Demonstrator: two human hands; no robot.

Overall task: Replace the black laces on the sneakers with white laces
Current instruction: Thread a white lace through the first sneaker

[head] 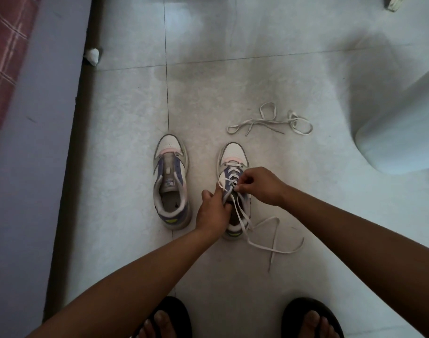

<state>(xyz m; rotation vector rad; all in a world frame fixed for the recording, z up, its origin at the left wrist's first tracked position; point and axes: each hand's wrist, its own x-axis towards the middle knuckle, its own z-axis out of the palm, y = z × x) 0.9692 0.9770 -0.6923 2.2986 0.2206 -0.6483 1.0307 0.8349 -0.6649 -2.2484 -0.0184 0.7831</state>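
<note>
Spreading across the whole frame is a pale grey tiled floor [233,89] with dark grout lines. A dark baseboard strip [72,132] runs down the left, with a lilac surface and red checked fabric [3,57] beyond it in the upper left. A crumpled white wad [92,56] lies by the strip.

At centre stand two white, purple and pink sneakers. The left sneaker [170,181] has no lace and shows its bare insole. The right sneaker [233,162] carries a white flat lace [264,240] crossed through its lower eyelets, with loose ends trailing on the floor at lower right. The left hand [212,213] grips the shoe's collar; the right hand [259,185] pinches the lace at an eyelet. A second loose white lace [269,121] lies above. Two sandalled feet [311,320] show at the bottom.
</note>
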